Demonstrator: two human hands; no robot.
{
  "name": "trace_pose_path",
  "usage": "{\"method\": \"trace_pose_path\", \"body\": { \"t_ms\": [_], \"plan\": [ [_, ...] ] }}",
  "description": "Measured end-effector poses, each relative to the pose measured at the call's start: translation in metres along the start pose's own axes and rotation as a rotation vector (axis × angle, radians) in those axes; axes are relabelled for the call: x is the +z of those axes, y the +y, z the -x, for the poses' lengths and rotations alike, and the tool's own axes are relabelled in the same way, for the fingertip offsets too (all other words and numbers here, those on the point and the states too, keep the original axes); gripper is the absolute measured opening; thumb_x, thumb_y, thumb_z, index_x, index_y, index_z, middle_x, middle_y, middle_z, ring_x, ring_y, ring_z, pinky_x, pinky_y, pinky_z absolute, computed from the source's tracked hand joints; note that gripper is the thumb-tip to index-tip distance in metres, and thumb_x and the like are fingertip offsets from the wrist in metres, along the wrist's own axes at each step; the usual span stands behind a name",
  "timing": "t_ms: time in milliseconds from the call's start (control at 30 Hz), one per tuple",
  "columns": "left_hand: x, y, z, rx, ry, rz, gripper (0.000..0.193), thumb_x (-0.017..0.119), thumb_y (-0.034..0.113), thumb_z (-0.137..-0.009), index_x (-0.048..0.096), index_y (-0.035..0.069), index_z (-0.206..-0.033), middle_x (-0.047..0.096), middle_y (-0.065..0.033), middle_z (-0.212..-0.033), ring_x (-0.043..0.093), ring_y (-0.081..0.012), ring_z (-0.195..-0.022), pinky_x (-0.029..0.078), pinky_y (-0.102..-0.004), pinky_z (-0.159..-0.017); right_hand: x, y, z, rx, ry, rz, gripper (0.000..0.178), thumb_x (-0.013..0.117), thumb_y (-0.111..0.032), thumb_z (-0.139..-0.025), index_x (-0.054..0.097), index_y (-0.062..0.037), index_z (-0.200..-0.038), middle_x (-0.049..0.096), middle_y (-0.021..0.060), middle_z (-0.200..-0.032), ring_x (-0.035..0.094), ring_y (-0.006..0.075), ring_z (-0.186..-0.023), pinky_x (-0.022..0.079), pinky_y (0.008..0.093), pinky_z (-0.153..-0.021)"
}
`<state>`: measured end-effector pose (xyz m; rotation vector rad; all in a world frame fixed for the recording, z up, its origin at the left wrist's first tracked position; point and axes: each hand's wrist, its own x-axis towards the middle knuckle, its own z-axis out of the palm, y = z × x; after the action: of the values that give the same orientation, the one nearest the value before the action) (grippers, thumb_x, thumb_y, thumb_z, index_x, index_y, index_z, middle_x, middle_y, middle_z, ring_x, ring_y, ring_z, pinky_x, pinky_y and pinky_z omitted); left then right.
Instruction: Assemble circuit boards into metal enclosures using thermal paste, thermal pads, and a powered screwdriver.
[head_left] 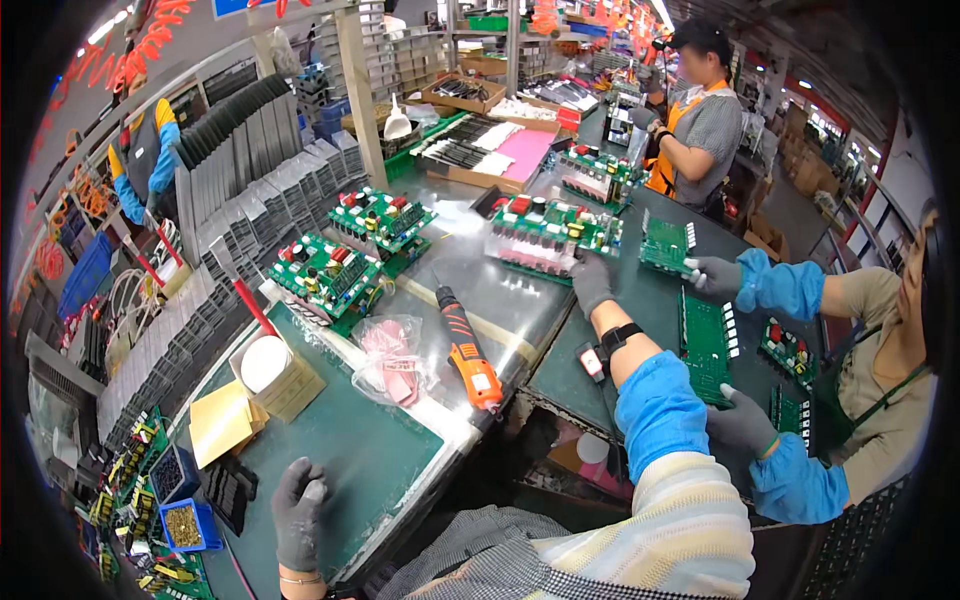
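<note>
Circuit board stands at upper centre of the frame; my right hand meets its lower edge. My left hand, lower left, is half curled. Whether either grips, I cannot tell. I judge this as positioning; next calls for firm edge hold.

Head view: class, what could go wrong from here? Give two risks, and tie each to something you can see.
The orange power screwdriver lies with its butt close to the edge of the metal-topped bench, so a passing arm might knock it off. The right hand is at the near side of a circuit board crowded with tall components, which a careless push could bend.
</note>
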<state>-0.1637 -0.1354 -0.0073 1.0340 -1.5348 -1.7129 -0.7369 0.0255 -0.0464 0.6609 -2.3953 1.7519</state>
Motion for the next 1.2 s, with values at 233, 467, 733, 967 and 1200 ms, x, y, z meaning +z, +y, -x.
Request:
{"method": "trace_pose_path", "body": {
  "t_ms": [233,467,733,967,1200],
  "plan": [
    [0.003,-0.006,-0.010,0.029,-0.002,0.005,0.051,0.067,0.009,-0.088,0.050,-0.008,-0.132,0.064,-0.0114,-0.111,0.062,-0.0182,-0.096,0.051,-0.0310,-0.088,-0.011,0.049,-0.082,0.010,0.129,0.240,0.034,0.073,-0.026,-0.084,0.071,-0.0044,-0.111,0.071,0.0186,-0.109,0.067,0.0348,-0.103,0.049,0.0387,-0.089],
    [0.008,-0.002,0.001,0.042,0.067,-0.002,0.047,0.066,0.009,-0.088,0.051,-0.008,-0.130,0.064,-0.0114,-0.108,0.062,-0.0179,-0.094,0.052,-0.0312,-0.087,0.002,0.029,-0.124,0.516,0.250,0.418,0.032,0.064,-0.025,-0.087,0.072,0.0000,-0.106,0.068,0.0245,-0.114,0.065,0.0389,-0.110,0.051,0.0419,-0.092],
    [0.007,-0.001,0.016,0.052,0.053,0.057,0.045,0.065,0.008,-0.090,0.051,-0.008,-0.129,0.063,-0.0107,-0.108,0.061,-0.0171,-0.095,0.052,-0.0311,-0.086,-0.018,0.069,-0.146,0.462,0.135,0.667,0.030,0.057,-0.021,-0.089,0.071,-0.0013,-0.107,0.069,0.0261,-0.110,0.067,0.0381,-0.108,0.055,0.0438,-0.088],
    [0.002,-0.005,0.031,0.056,0.085,0.031,0.044,0.064,0.012,-0.092,0.052,-0.003,-0.132,0.062,-0.0081,-0.111,0.060,-0.0147,-0.095,0.052,-0.0283,-0.084,0.018,-0.039,-0.093,0.177,-0.297,0.070,0.015,0.061,-0.022,-0.093,0.068,-0.0096,-0.096,0.070,0.0055,-0.081,0.068,0.0211,-0.072,0.056,0.0365,-0.061],
    [-0.009,-0.004,0.062,0.117,0.096,0.033,0.051,0.067,0.017,-0.091,0.050,-0.006,-0.133,0.062,-0.0127,-0.116,0.061,-0.0184,-0.102,0.051,-0.0304,-0.088,0.083,-0.219,0.029,0.460,-0.379,-1.068,0.010,0.064,-0.019,-0.093,0.064,-0.0089,-0.094,0.064,0.0005,-0.076,0.061,0.0126,-0.064,0.050,0.0251,-0.052]
  ]
}}
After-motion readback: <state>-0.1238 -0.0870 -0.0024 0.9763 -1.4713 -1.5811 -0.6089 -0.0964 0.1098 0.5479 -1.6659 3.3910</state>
